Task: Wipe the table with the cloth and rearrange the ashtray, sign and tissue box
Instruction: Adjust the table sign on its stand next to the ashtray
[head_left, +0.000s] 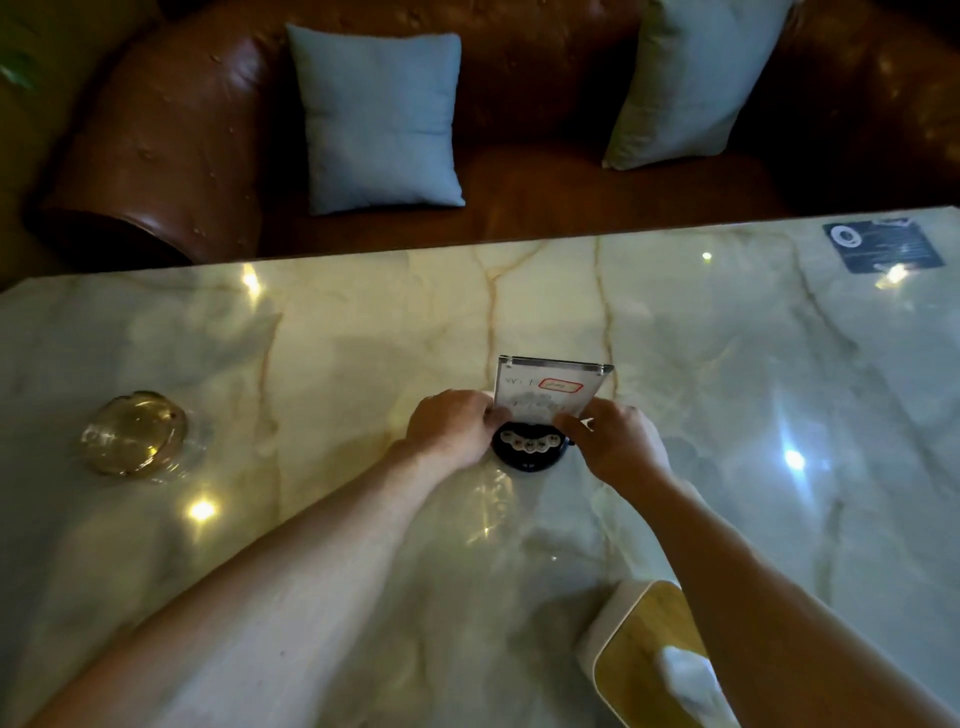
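Both hands were on the one sign (550, 387): left hand (451, 428) pinched its lower left edge, right hand (618, 441) pinched its lower right edge, fingers closed on the clear panel. Sign stood roughly upright between the hands, leaning slightly away from the person, printed face toward the camera, long axis running left-right across the table. Red-outlined label sat near its top edge. Just below the hands, touching or nearly touching the sign's bottom, sat one round black base (530, 449) with a row of small pale buttons; couldn't tell if the panel was seated in it.

One glass ashtray (134, 434) lay well out to the left of the left hand, flat on the marble table (337, 338). One tissue box (631, 644), wood-look top with a tissue sticking out, sat close to the person, below the right forearm and partly hidden by it. One dark card (883, 244) lay far beyond the right hand, at the table's far right corner.

Past the table edge: brown leather sofa (171, 145) with two pale cushions (382, 117).
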